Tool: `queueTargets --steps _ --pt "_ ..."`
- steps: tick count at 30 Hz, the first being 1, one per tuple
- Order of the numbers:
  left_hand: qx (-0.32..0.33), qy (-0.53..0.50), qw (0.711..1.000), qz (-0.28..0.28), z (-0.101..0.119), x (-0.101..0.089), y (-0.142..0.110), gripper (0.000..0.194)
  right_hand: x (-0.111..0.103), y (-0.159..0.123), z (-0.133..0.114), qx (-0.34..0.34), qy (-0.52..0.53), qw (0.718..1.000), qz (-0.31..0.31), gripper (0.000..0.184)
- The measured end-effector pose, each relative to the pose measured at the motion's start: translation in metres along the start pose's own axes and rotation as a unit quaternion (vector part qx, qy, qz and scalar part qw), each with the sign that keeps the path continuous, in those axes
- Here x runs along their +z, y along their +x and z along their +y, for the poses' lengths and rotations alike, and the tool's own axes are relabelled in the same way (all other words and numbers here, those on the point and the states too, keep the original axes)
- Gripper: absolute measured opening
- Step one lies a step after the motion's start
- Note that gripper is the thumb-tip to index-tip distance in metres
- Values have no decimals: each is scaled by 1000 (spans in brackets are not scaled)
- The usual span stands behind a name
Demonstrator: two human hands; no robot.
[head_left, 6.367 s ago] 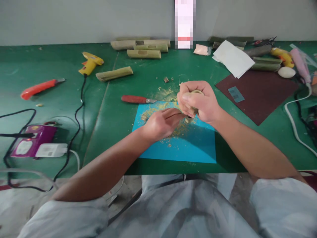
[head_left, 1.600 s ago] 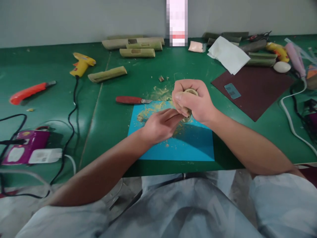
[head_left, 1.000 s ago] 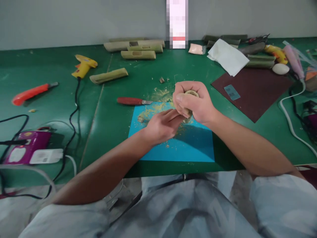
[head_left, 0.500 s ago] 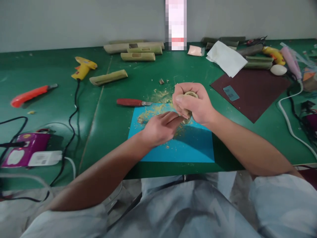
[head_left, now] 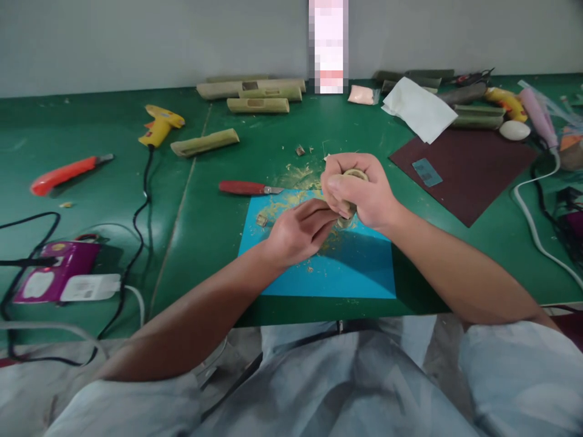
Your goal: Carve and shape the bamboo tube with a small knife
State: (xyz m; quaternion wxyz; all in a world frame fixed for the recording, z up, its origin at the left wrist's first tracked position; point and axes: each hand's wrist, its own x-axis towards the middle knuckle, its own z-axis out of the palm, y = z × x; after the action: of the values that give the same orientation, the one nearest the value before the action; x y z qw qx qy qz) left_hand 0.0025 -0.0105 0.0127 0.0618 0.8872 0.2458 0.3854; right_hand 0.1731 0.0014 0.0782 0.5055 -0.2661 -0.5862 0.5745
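Over the blue sheet (head_left: 364,276), my right hand (head_left: 362,188) is wrapped round a short bamboo tube (head_left: 347,222). The tube's round open end shows above the fist, and a little of its lower part shows beneath. My left hand (head_left: 303,230) comes in from the left with its fingers pressed together, their tips against the tube's lower side. Whatever those fingertips pinch is hidden. Pale shavings (head_left: 282,209) and a small bamboo chip (head_left: 262,220) lie on the sheet's upper left. A red-handled knife (head_left: 246,188) lies with its blade by the sheet's top edge.
Left on the green table are a yellow glue gun (head_left: 160,126), an orange cutter (head_left: 68,174) and a purple power box (head_left: 82,267) with cords. Cut bamboo pieces (head_left: 258,105) lie at the back. A dark brown sheet (head_left: 469,170) and white paper (head_left: 419,109) lie right.
The whole view has shifted slightly, so things on the table appear a little further right. Both hands keep nearly the same hold around the bamboo tube.
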Motion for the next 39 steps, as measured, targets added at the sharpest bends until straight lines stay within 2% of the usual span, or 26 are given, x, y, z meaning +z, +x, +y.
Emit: queueTargets --steps 4,8,11,15,20,22,26,29,32,39 --pt "-34 -21 999 22 3 -3 0 14 -1 0 2 -7 4 1000 -9 30" --pt "-144 -81 986 -5 9 -5 -1 14 -1 0 3 -1 7 1000 -9 30" --pt "-201 -163 966 -25 10 0 -4 18 -1 0 3 2 10 1000 -10 31" --pt "-231 -243 942 -23 8 7 -7 19 -1 0 3 -6 16 1000 -11 35" --pt "-305 -342 889 -19 8 4 -1 11 -1 0 3 -18 29 999 -16 34" --pt "-326 -351 878 -25 10 1 2 11 0 0 2 -28 33 999 -19 31" --pt "-343 -346 873 -31 11 -1 4 13 1 0 1 -22 36 999 -7 27" --pt "-345 -354 869 -28 12 -1 4 12 0 0 2 -8 25 1000 -7 32" --pt "-344 -363 865 -28 11 -1 3 12 0 0 3 -22 25 999 -14 33" --pt "-329 -320 888 -19 9 2 0 14 1 0 0 -30 33 999 -13 27"
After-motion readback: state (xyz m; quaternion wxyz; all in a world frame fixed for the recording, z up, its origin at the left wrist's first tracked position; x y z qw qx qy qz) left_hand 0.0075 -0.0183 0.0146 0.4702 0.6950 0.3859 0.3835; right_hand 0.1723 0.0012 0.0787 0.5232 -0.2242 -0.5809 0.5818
